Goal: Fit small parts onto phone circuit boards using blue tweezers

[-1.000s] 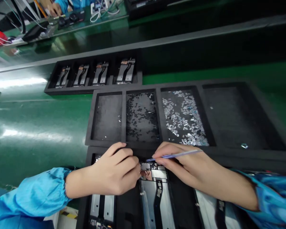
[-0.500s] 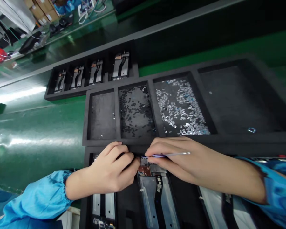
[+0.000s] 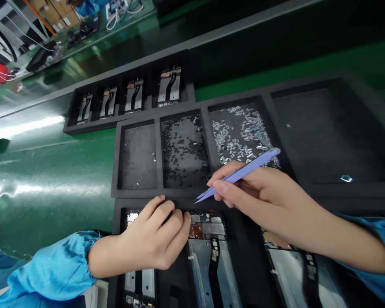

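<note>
Right hand (image 3: pixel 263 192) pinched the purple tweezers (image 3: pixel 237 173) between thumb and forefinger, other fingers curled under. The tips hung above the front rim of the parts tray (image 3: pixel 162 194), clear of the phone frame (image 3: pixel 208 256); nothing was visible between them. Left hand (image 3: pixel 154 239) lay curled on the top end of that frame, at the back edge of the near tray (image 3: pixel 118 222), fingertips down on it. Couldn't tell whether it pinched anything.

Parts tray: black bits (image 3: pixel 184 149) in the second pocket from the left, silver bits (image 3: pixel 240 137) in the third.

Judgement: a between-placements step, frame steadied and tweezers lifted off. The next move would call for a clean single-piece pick from one pocket, then fine alignment at the frame's top end, with the left hand holding it steady.
</note>
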Demonstrator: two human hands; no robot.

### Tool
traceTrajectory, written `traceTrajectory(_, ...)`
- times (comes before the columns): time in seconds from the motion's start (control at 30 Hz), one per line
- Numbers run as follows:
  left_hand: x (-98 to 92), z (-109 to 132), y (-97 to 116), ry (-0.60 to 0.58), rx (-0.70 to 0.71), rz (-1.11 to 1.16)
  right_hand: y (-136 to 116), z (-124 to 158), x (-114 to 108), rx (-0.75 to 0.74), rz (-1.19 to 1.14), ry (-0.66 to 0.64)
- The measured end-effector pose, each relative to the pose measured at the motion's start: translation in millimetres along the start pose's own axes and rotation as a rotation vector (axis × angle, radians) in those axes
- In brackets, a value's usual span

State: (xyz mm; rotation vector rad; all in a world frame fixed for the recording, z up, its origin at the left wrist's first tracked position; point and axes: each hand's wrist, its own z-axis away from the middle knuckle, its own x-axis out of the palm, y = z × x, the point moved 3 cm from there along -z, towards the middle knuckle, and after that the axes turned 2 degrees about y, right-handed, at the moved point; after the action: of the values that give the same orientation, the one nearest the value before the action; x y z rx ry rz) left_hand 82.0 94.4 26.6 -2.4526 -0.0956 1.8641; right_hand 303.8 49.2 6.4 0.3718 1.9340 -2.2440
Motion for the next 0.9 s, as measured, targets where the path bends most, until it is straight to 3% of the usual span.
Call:
traceTrajectory(0.13,-0.2,4.9,5.7,-0.009,0.073,-0.074,1.0,0.4,-0.1,0.060,-0.023,-0.008)
traceTrajectory(0.37,3.4,5.5,8.2,-0.012,0.014,-0.071,1.6,-2.4,0.2,0.057,-0.006,-0.028)
traceTrajectory(0.6,-3.2,3.9,9.4,-0.016,0.108,-0.150,-0.1,-1.7,1.0,0.069,-0.048,-0.031)
traceTrajectory(0.8,-0.8,1.8,4.5,-0.001,0.003,-0.063,-3.8,-2.7,0.3,0.054,-0.037,-0.019)
traceTrajectory(0.9,0.7,0.8,7.7,-0.010,0.019,-0.095,-3.7,-3.5,0.5,0.062,-0.040,-0.026)
